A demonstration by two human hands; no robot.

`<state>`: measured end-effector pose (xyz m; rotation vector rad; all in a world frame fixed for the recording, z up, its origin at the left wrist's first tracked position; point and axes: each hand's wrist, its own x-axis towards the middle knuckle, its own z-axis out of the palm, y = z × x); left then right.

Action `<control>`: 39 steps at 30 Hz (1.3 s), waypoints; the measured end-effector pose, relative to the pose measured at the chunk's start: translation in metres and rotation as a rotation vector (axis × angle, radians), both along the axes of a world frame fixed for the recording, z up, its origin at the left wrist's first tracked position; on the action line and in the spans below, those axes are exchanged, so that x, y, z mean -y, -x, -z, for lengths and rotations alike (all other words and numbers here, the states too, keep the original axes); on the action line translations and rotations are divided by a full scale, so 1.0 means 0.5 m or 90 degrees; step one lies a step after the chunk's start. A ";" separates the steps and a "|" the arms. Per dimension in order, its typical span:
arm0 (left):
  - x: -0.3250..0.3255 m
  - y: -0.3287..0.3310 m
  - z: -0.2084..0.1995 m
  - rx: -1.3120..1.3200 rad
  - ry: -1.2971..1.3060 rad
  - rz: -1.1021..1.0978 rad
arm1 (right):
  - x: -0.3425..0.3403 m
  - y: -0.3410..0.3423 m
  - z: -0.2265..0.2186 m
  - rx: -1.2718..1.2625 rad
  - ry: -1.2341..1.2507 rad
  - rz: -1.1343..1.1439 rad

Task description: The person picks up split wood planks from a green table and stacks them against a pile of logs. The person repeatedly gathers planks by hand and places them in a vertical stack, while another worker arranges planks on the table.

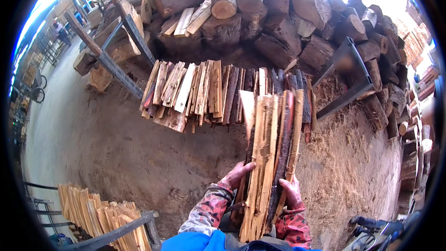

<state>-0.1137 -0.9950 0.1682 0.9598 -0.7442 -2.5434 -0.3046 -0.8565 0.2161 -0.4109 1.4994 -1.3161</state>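
Between my two hands is a bundle of long split firewood sticks, upright in the view, its lower end close to my body. My left hand grips the bundle's left side, thumb laid over the front. On its right side my right hand presses in, fingers partly hidden behind the wood. Several sticks show dark bark, others pale split faces. Beyond the bundle's upper end lies a row of split sticks packed side by side in a metal rack; the bundle overlaps its right part in view.
Large round logs are piled behind the rack and along the right. At lower left, more split sticks stand in a metal frame. Dark equipment lies at lower right. A person stands far off at upper left.
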 end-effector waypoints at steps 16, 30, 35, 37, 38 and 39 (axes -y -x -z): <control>0.205 0.243 0.165 -0.014 -0.164 0.006 | 0.216 0.248 0.121 0.063 -0.123 0.029; 0.625 0.126 0.321 0.110 -0.059 -0.050 | 0.640 0.168 0.354 0.095 -0.079 -0.045; 0.798 0.095 0.406 0.215 -0.010 -0.075 | 0.803 0.172 0.482 0.137 0.035 -0.122; 0.865 0.095 0.467 0.374 0.132 -0.029 | 0.861 0.172 0.569 -0.109 -0.046 -0.178; 0.885 0.102 0.497 0.491 0.240 -0.032 | 0.894 0.167 0.621 -0.241 -0.102 -0.188; 0.899 0.101 0.524 0.520 0.319 0.006 | 0.926 0.162 0.672 -0.373 -0.194 -0.209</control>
